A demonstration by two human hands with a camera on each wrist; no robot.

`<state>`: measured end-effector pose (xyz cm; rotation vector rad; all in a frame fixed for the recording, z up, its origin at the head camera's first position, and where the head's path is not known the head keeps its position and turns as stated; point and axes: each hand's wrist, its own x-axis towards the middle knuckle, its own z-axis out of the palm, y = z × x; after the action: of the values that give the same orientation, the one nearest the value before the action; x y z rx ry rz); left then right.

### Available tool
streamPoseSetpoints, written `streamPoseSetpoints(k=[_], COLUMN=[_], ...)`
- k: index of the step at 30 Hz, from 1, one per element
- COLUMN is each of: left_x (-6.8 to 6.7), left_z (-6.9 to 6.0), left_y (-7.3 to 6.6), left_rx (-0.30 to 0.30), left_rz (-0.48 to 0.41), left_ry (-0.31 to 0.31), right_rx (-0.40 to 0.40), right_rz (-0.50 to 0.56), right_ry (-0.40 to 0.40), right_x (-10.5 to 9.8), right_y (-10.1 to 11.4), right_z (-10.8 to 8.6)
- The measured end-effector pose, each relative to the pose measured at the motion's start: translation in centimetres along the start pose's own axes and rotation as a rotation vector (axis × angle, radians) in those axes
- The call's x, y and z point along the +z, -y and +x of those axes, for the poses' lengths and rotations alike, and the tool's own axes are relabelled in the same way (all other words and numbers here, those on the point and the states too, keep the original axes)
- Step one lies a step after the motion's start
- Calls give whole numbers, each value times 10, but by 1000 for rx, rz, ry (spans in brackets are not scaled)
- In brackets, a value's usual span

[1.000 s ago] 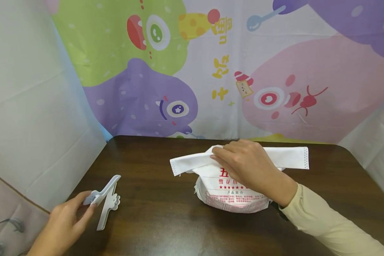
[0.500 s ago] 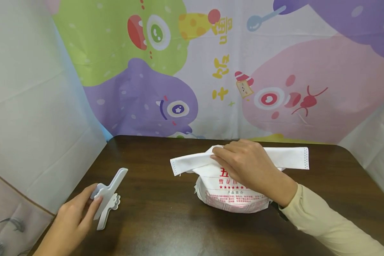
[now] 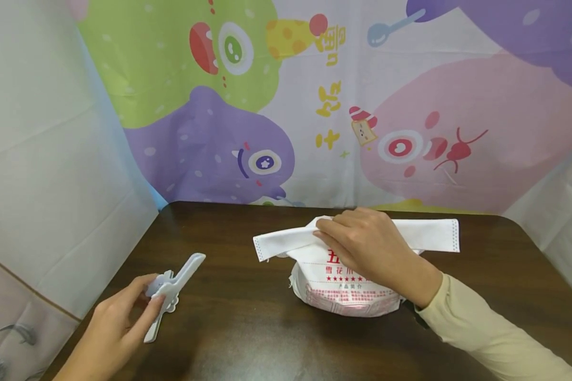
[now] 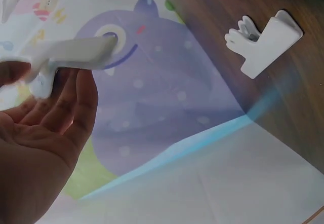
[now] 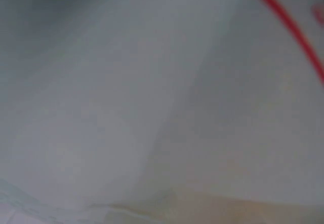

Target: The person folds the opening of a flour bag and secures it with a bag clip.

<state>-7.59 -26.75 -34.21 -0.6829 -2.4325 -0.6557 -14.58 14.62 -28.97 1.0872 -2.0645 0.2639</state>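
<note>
Between thumb and fingers, my left hand [image 3: 119,317] pinches a white bag clip [image 3: 181,278] by its handle end, raised above the table; the left wrist view also shows this held clip [image 4: 76,52]. A second white clip [image 4: 273,44] with a scalloped handle lies on the table, partly hidden behind the held one in the head view. At the right, my right hand [image 3: 367,248] grips the folded top of a white bag [image 3: 348,288] with red print. The bag's rolled edge sticks out on both sides of that hand. Only blurred white bag surface [image 5: 152,107] fills the right wrist view.
The dark wooden table [image 3: 248,338] has rounded back corners. A cloth backdrop [image 3: 324,174] with cartoon figures hangs right behind it, and a pale sheet [image 3: 66,137] hangs at the left. A small dark object [image 3: 421,320] shows under the right wrist.
My left hand has moved right and slightly forward with the clip, which has turned and now covers more of the clip on the table. The right hand and the bag have stayed put.
</note>
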Motion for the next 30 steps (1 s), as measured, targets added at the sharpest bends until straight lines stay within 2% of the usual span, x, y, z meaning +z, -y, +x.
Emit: streamPoseSetpoints(k=[4, 11, 14, 17, 20, 22, 26, 29, 30], left_x=[1, 1, 2, 6, 8, 9, 10, 11, 13], left_z=[1, 8, 13, 18, 23, 27, 34, 41, 44], left_y=[-2, -8, -13, -17, -20, -25, -36, -45, -49], left_rx=[18, 38, 69, 127, 152, 149, 101, 77, 86], left_rz=[11, -13, -27, -47, -62, -73, -104, -174, -213], left_ry=[-7, -62, -95, -141, -167, -167, -137, -107, -99], right_rx=[2, 6, 7, 8, 8, 8, 7, 6, 5], right_rz=[-1, 4, 4, 7, 9, 7, 5, 5, 5], right_ry=[-4, -15, -17, -17, -15, -13, -12, -8, -5], right_x=[0, 0, 0, 0, 0, 0, 1, 1, 1], right_y=[0, 0, 0, 0, 0, 0, 0, 0, 0], right_z=[-1, -1, -1, -1, -1, -1, 0, 0, 0])
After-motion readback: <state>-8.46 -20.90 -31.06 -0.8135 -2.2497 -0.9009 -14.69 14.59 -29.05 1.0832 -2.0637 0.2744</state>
